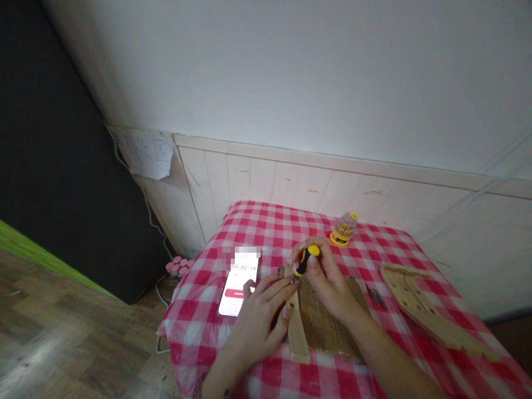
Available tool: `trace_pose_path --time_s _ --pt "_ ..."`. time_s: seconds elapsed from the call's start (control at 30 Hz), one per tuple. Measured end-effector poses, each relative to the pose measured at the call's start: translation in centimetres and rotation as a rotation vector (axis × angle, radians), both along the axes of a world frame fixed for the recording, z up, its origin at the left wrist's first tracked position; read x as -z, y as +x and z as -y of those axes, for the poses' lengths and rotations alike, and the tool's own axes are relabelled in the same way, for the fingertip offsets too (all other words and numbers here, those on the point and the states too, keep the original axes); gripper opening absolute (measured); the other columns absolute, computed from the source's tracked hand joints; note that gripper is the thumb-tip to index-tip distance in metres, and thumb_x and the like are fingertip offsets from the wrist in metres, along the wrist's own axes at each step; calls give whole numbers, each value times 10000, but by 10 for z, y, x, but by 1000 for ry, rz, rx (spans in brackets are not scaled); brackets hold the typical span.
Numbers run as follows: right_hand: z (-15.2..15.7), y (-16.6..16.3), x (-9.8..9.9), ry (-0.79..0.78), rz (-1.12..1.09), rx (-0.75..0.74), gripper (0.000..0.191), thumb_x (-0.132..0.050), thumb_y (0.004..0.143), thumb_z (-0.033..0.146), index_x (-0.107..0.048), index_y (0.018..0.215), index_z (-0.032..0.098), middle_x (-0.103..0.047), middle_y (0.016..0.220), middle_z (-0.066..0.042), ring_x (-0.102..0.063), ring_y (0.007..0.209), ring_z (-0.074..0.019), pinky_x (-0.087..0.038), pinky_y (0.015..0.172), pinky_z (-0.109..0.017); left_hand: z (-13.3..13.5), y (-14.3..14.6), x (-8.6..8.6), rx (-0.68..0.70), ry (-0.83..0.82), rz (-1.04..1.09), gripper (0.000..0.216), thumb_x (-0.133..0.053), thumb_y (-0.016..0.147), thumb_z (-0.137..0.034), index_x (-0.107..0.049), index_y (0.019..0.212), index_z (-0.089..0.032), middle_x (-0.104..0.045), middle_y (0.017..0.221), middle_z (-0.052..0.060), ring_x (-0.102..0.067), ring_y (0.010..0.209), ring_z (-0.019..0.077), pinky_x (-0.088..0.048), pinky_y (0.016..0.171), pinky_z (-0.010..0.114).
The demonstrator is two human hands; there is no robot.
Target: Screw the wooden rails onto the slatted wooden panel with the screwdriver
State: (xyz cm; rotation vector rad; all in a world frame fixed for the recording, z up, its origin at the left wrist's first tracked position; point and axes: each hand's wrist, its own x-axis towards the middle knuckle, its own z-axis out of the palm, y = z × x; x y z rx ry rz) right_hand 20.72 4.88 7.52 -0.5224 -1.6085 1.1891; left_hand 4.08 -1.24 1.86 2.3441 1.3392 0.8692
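Observation:
My right hand [326, 277] is wrapped round a black and yellow screwdriver [306, 260], its tip pointing down at the top end of a narrow wooden strip [297, 332]. My left hand [261, 313] rests on that strip with its fingers pressed against it near the screwdriver tip. The strip lies along the left edge of a brown wooden board [328, 324] with rows of small holes. Both lie on a table with a red and white checked cloth [270, 227].
A phone [239, 280] with a lit timer screen lies left of my hands. A yellow bit holder [344, 228] stands at the back. Several dark screws [376, 295] and a curved wooden piece [424, 313] lie to the right. White panelled wall [291, 183] behind the table.

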Motion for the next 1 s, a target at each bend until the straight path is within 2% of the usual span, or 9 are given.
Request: trace_pose_path --time_s 0.07,0.17,0.27,0.37,0.43,0.57,0.73,0.87,1.0 --pt "1 0 -1 -9 -3 -27 182 -527 1055 489 -524 1095 310 -606 1007 -7 -578 835 -169 -509 803 -341 0 0 0 3 -3 0 455 -407 1010 -199 -579 1429 -242 -648 1459 58 -533 1315 317 -398 985 505" --pt "2 -1 -2 -32 3 -41 196 -523 1054 498 -484 1055 306 -571 906 11 -540 748 -163 -503 726 -321 0 0 -1 8 -1 1 459 -395 1012 -191 -572 1433 -241 -650 1456 53 -530 1322 316 -396 979 508" --pt "2 -3 1 -47 8 -23 237 -514 1046 533 -486 1132 314 -546 846 17 -522 713 -172 -499 684 -315 0 0 -1 12 5 6 468 -398 1005 -178 -574 1434 -241 -659 1442 55 -532 1321 314 -395 984 508" --pt "2 -4 7 -86 -20 -72 433 -315 1061 640 -513 1252 306 -585 889 -18 -566 783 -204 -519 727 -352 0 0 -1 8 -1 8 460 -421 1003 -187 -583 1430 -243 -659 1441 59 -539 1313 318 -407 975 505" --pt "1 -2 11 -117 4 -103 516 -224 1067 647 -545 1266 296 -609 933 -38 -590 850 -219 -523 779 -373 0 0 -1 2 -9 3 452 -422 1006 -192 -590 1422 -242 -656 1446 60 -544 1309 322 -408 970 512" --pt "-1 3 9 -61 131 -19 388 -363 1080 572 -595 1238 305 -629 1022 -42 -606 927 -210 -508 875 -377 0 -1 0 3 -9 -5 446 -386 1025 -199 -591 1419 -241 -658 1447 60 -534 1318 325 -399 979 530" --pt "-2 5 -4 84 124 64 246 -493 1064 507 -613 1160 315 -650 1075 -41 -626 1007 -199 -514 895 -350 -1 -1 1 3 -16 -5 442 -365 1034 -210 -595 1410 -239 -657 1449 61 -525 1326 325 -398 988 540" --pt "-1 2 -5 59 30 5 119 -527 1071 425 -530 1160 347 -642 1113 -10 -648 990 -166 -524 902 -348 -1 0 3 8 -14 -1 444 -379 1030 -209 -584 1423 -245 -642 1469 58 -522 1331 327 -403 990 550" --pt "1 0 -2 12 -39 -51 102 -527 1074 413 -459 1119 352 -630 1038 24 -630 891 -145 -518 888 -353 -2 -1 5 12 -10 -5 445 -384 1031 -205 -581 1428 -251 -635 1479 55 -521 1338 324 -409 985 552"
